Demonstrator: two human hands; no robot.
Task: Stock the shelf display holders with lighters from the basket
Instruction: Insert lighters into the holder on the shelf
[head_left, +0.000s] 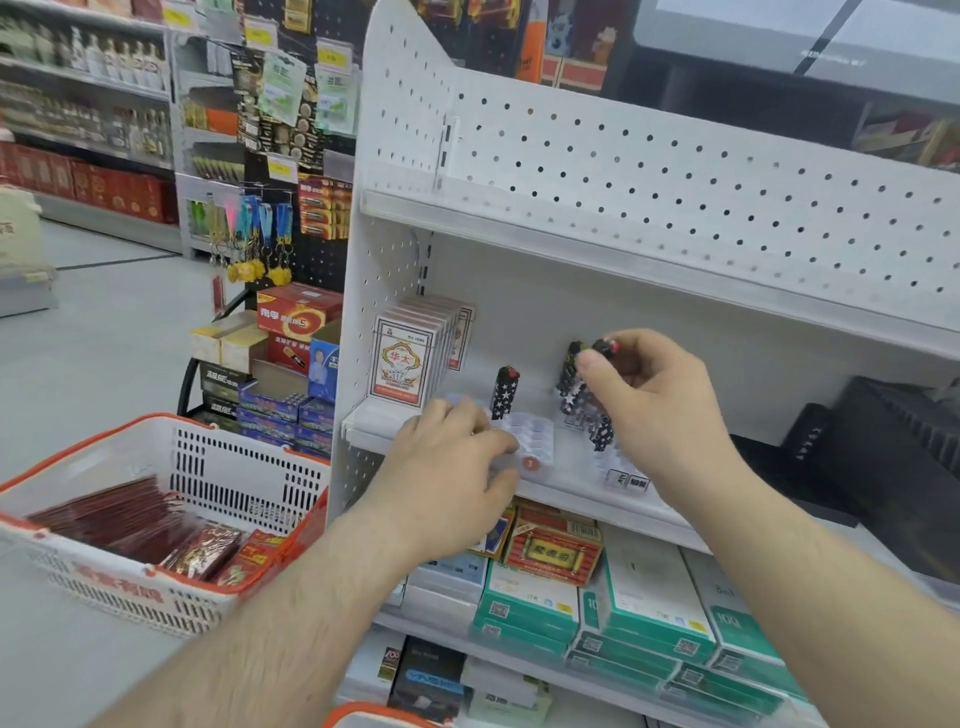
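One lighter (505, 392) stands slotted; our right hand (657, 395) pinches several more; left hand (452, 457), fingers curled, steadies the holder (530, 441); we should seat each upright.

One black, star-patterned lighter (505, 391) is stood upright in the clear display holder (530, 436) on the shelf; several more lighters (582, 395) are seated in the neighbouring holder (621, 467). The white, orange-rimmed basket (218, 467) is set low at left.

2 hands (447, 457), 1 basket (228, 467).
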